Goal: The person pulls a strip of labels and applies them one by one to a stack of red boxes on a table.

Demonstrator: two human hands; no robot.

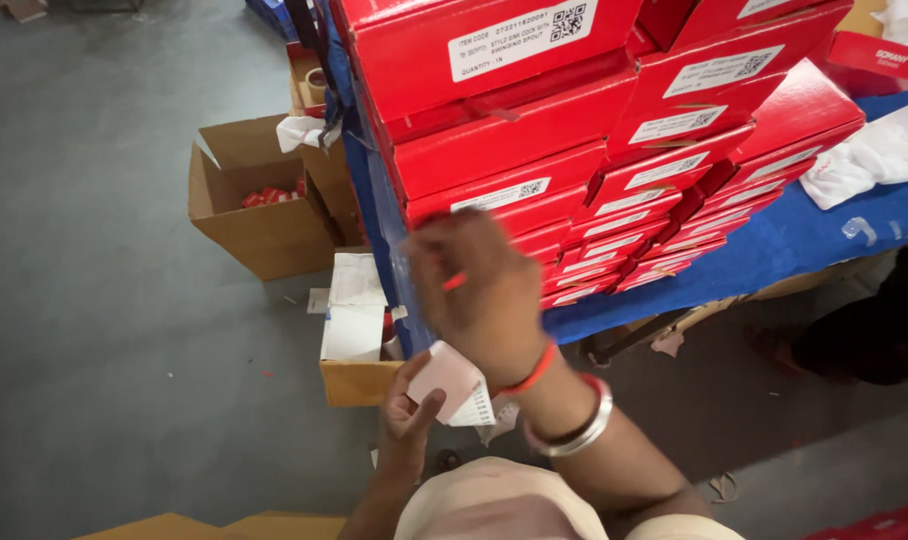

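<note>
Pinched between thumb and fingers, the left hand [406, 415] closes its grip on a small pale pink-and-white paper sheet of labels [456, 385], held low in front of the body, just below the right wrist.

Head view. The right hand [479, 290] is raised against the front of the stacked red cardboard boxes [584, 130], fingers curled towards the box ends; motion blur hides whether its grip closes on anything, so that cannot be told. A small red mark shows at the fingers, kind unclear. The right wrist carries a red thread and a silver metal bangle [574, 425].

Judgement on doing the step well: the sheet should stay flat and steady in the left hand, close beneath the working hand, so a label can be lifted cleanly; any label should be pressed square on a box end, level with the white printed labels [502, 195] already there.

The sheet is small, thin and slightly bent, with a printed strip along its lower edge; detail is too fine to read.

The boxes stand in leaning stacks on a blue-covered counter [774, 250]. On the grey floor [94, 300] beside it stand two open brown cardboard cartons [254, 200], one holding small red items.
</note>
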